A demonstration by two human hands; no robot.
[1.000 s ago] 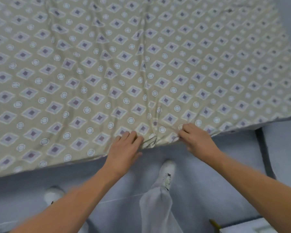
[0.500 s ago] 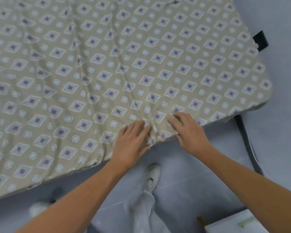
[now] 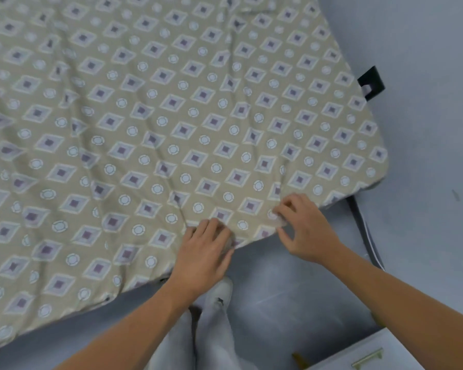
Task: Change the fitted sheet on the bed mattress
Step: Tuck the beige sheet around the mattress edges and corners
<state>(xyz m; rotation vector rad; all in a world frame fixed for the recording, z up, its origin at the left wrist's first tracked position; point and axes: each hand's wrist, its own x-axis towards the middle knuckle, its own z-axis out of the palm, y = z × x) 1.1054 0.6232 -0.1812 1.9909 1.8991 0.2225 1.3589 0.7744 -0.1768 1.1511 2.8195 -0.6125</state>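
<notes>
A beige fitted sheet [image 3: 171, 134] with purple diamonds and white rings covers the mattress and fills most of the view. It is wrinkled near the front edge. My left hand [image 3: 203, 252] lies on the sheet at that edge, fingers bent over a fold of cloth. My right hand [image 3: 302, 228] is just to its right, fingers curled and pinching the sheet's edge. The mattress itself is hidden under the sheet.
Grey floor [image 3: 425, 129] lies to the right and in front of the bed. A black bracket [image 3: 372, 82] sticks out at the right side. A dark bed-frame bar [image 3: 364, 231] runs down at the right. A white drawer unit [image 3: 369, 353] stands bottom right. My feet [image 3: 217, 292] are at the bed edge.
Both hands have shifted right along the front edge toward the sheet's corner, and the view has turned so the right corner shows. The right fingers curl more on the cloth.
</notes>
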